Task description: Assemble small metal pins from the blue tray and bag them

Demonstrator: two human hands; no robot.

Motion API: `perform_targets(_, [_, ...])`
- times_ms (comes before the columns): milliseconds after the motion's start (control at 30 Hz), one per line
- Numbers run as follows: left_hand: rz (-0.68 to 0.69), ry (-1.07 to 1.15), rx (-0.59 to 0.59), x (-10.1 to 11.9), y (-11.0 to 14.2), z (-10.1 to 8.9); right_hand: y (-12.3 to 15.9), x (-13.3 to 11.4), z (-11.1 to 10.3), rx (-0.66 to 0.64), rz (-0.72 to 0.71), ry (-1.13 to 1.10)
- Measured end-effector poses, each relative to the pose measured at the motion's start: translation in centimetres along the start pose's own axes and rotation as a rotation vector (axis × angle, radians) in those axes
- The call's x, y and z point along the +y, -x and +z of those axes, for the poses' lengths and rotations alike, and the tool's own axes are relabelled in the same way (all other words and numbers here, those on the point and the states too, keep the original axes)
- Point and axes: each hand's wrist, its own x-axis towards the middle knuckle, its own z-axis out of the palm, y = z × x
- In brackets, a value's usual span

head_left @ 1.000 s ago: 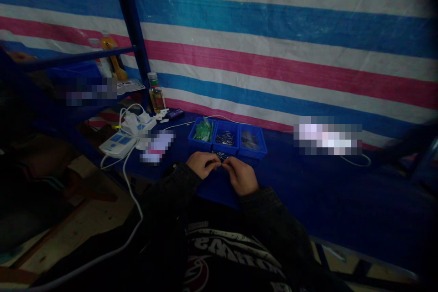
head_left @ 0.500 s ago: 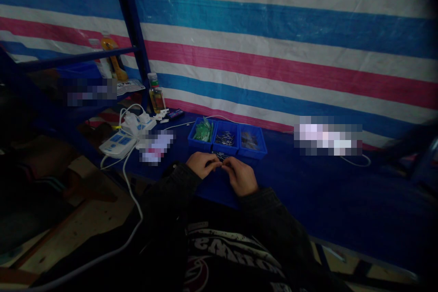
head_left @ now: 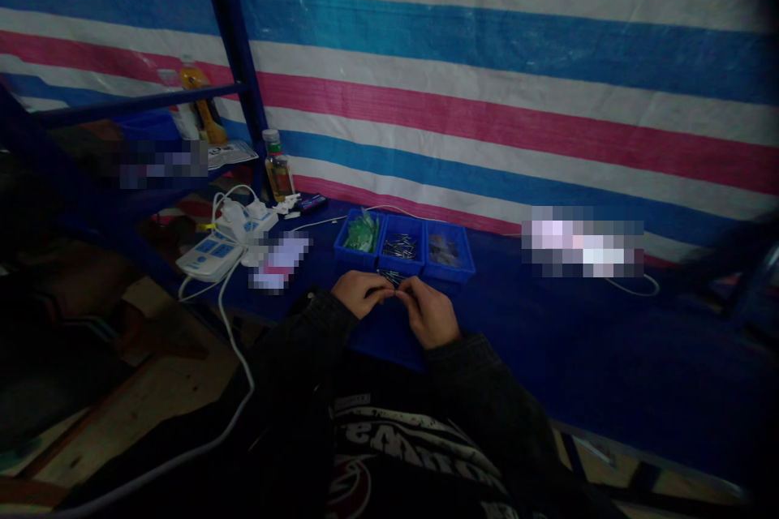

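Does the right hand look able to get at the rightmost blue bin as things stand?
Probably yes: the right hand sits just before the rightmost blue bin with nothing between them, though it is working small metal pins with the left hand.

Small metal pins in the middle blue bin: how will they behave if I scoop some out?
The thin metal pins look stiff and light, so they will probably slip and roll easily. Lying loose and crossed in the blue bin, they may snag one another and scatter if pushed.

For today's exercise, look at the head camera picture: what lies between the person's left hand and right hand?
In the head view, a small cluster of thin metal pieces lies between the left hand and the right hand, at their fingertips.
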Motion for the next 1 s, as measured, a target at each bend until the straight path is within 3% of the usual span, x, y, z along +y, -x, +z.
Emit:
perform_targets(300, [0.015, 0.007, 0.014, 0.19, 0.07, -0.09, -0.03, -0.04, -0.12, -0.034, 0.001, 0.028])
perform_targets(1000, [-0.025, -0.005, 0.023, 0.19, 0.01, -0.04, 0.02, -0.07, -0.26, 0.048, -0.014, -0.028])
